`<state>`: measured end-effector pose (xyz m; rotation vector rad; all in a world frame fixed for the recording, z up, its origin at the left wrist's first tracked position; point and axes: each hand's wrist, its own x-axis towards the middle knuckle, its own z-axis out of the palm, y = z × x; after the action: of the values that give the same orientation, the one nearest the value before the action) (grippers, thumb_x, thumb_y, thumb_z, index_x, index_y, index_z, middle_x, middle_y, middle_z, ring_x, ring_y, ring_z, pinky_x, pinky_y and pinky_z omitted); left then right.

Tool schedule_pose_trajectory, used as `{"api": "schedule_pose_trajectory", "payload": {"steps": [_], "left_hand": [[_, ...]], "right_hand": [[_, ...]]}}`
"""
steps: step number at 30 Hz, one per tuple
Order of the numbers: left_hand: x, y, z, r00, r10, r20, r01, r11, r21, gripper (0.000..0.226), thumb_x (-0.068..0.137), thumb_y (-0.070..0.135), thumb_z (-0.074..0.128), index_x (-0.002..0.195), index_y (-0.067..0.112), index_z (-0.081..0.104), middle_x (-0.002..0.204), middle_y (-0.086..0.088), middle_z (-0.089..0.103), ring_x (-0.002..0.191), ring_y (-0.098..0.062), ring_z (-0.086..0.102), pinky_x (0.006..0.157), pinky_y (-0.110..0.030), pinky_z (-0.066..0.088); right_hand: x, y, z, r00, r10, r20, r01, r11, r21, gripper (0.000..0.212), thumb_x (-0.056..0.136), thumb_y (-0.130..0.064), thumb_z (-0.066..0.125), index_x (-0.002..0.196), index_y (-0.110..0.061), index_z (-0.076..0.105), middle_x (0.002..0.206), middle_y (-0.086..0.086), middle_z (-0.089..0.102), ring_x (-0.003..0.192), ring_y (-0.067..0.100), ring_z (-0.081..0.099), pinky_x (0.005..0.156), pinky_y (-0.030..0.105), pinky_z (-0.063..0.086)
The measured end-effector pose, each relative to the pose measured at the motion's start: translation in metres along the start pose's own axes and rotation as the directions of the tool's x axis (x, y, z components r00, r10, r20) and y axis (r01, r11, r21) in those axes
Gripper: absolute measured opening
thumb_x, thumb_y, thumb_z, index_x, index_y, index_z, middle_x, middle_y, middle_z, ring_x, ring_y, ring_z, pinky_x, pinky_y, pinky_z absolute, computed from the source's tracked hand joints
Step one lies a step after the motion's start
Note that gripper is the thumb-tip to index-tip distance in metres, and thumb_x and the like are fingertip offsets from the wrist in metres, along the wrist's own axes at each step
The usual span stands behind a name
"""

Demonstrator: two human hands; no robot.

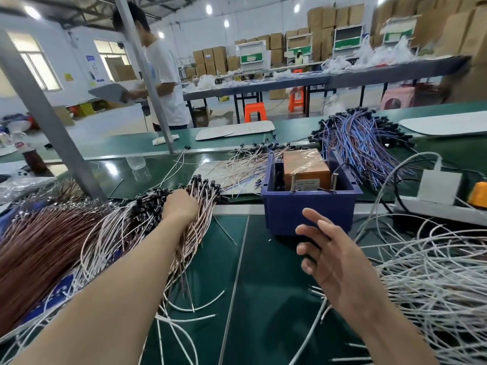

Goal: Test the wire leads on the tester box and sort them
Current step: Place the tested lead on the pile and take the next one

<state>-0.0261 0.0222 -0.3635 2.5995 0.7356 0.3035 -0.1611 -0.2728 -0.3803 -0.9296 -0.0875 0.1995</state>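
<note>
Orange stool, stacked cartons, white power strip

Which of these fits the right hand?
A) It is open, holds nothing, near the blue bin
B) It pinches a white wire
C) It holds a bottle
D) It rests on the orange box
A: the right hand has spread fingers and holds nothing, in front of the blue bin; only the left hand grips leads.

Left hand grip buried in wire leads
</note>
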Motion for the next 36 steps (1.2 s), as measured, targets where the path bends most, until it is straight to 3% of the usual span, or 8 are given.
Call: {"api": "schedule_pose_trajectory", "payload": {"steps": [4, 9, 15, 19, 23, 28, 32, 36], "left_hand": [[-0.009, 0.009, -0.019, 0.998, -0.029, -0.06, 0.002, 0.914, -0.406, 0.026, 0.104, 0.015, 0.041, 0.102, -0.004, 0.059, 0.094, -0.023, 0.065, 0.064, -0.019, 0.052, 0.056, -0.029, 0.042], [-0.089, 0.055, -0.057, 0.889, 0.278, -0.365, -0.459, 0.554, -0.695, 0.009, 0.106, 0.023, 0.043, 0.107, 0.015, 0.049, 0.088, 0.0, 0.065, 0.079, -0.009, 0.064, 0.066, -0.013, 0.051], [-0.209, 0.073, -0.001, 0.593, 0.804, -0.044, -0.731, 0.515, -0.447, 0.007, 0.105, 0.031, 0.045, 0.101, 0.03, 0.04, 0.079, 0.004, 0.067, 0.07, -0.02, 0.064, 0.064, -0.035, 0.05], [-0.218, 0.056, 0.019, 0.529, 0.828, 0.184, -0.79, 0.56, -0.249, 0.01, 0.105, 0.041, 0.04, 0.107, 0.03, 0.04, 0.088, 0.001, 0.067, 0.077, -0.026, 0.059, 0.071, -0.041, 0.047], [-0.195, 0.046, -0.012, 0.501, 0.843, 0.195, -0.829, 0.532, -0.174, 0.019, 0.104, 0.046, 0.043, 0.11, 0.031, 0.053, 0.096, 0.007, 0.069, 0.087, -0.017, 0.061, 0.076, -0.036, 0.047], [-0.161, 0.048, -0.052, 0.446, 0.891, 0.083, -0.892, 0.435, 0.125, 0.022, 0.104, 0.041, 0.045, 0.114, 0.03, 0.062, 0.111, 0.01, 0.064, 0.107, -0.016, 0.057, 0.099, -0.034, 0.04], [-0.174, 0.071, -0.055, 0.188, 0.98, -0.062, -0.917, 0.198, 0.347, 0.019, 0.088, 0.028, 0.073, 0.105, 0.029, 0.066, 0.096, 0.005, 0.062, 0.093, -0.021, 0.059, 0.092, -0.039, 0.045], [-0.181, 0.085, -0.053, 0.091, 0.989, -0.114, -0.906, 0.13, 0.403, 0.02, 0.087, 0.03, 0.066, 0.106, 0.028, 0.069, 0.105, 0.002, 0.062, 0.112, -0.023, 0.054, 0.113, -0.044, 0.03]], "right_hand": [[0.0, -0.001, 0.0, 1.0, -0.003, -0.023, 0.003, 1.0, 0.025, 0.029, 0.094, -0.027, 0.053, 0.109, -0.023, 0.077, 0.095, 0.006, 0.073, 0.064, 0.015, 0.062, 0.047, 0.025, 0.044], [-0.001, -0.008, -0.001, 0.998, -0.059, -0.014, 0.06, 0.993, 0.097, 0.032, 0.084, -0.035, 0.058, 0.108, -0.025, 0.078, 0.093, 0.005, 0.072, 0.066, 0.016, 0.064, 0.051, 0.026, 0.05], [-0.003, -0.023, -0.017, 0.989, -0.12, -0.091, 0.144, 0.929, 0.34, 0.047, 0.101, -0.049, 0.042, 0.119, -0.021, 0.074, 0.12, 0.009, 0.073, 0.105, 0.026, 0.073, 0.094, 0.043, 0.049], [-0.01, -0.03, -0.029, 0.984, -0.154, -0.093, 0.18, 0.883, 0.434, 0.041, 0.098, -0.051, 0.052, 0.115, -0.021, 0.074, 0.071, -0.008, 0.051, 0.057, 0.008, 0.045, 0.061, 0.023, 0.042], [-0.011, -0.035, -0.039, 0.97, -0.188, -0.157, 0.235, 0.895, 0.378, 0.025, 0.1, -0.038, 0.053, 0.103, -0.024, 0.073, 0.057, -0.008, 0.023, 0.042, 0.005, 0.02, 0.038, 0.021, 0.022], [-0.008, -0.024, -0.028, 0.973, -0.181, -0.144, 0.189, 0.981, 0.039, 0.028, 0.101, -0.028, 0.049, 0.123, -0.019, 0.065, 0.061, -0.002, 0.052, 0.037, 0.006, 0.025, 0.033, 0.019, 0.024], [-0.012, -0.005, -0.001, 0.979, -0.202, 0.017, 0.197, 0.931, -0.307, 0.029, 0.099, -0.041, 0.049, 0.122, -0.039, 0.067, 0.107, 0.001, 0.076, 0.036, 0.006, 0.027, 0.033, 0.016, 0.025], [-0.016, -0.001, 0.01, 0.975, -0.215, 0.063, 0.224, 0.926, -0.304, 0.027, 0.091, -0.037, 0.055, 0.108, -0.032, 0.075, 0.067, 0.005, 0.064, 0.033, 0.005, 0.028, 0.032, 0.014, 0.024]]}}
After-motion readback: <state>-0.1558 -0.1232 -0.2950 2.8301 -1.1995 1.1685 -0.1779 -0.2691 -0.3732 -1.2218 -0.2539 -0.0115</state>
